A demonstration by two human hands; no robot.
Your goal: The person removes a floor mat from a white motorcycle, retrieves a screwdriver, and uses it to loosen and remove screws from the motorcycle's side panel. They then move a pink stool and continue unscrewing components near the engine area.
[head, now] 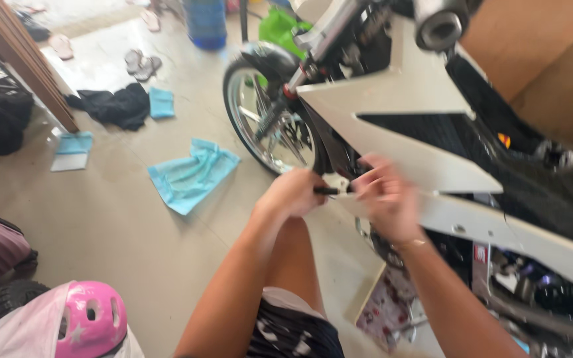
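A motorcycle with white fairing and a chrome front wheel stands before me on the floor. My left hand is closed around a thin black tool whose tip points at the lower edge of the fairing. My right hand is blurred; it rests against the white panel right beside the tool's tip, fingers bent. Whether it pinches something small is unclear. My knee is under my arms.
A light blue cloth lies on the tiled floor left of the wheel, with dark clothes and sandals farther back. A pink helmet sits at lower left. A blue water jug stands behind the wheel.
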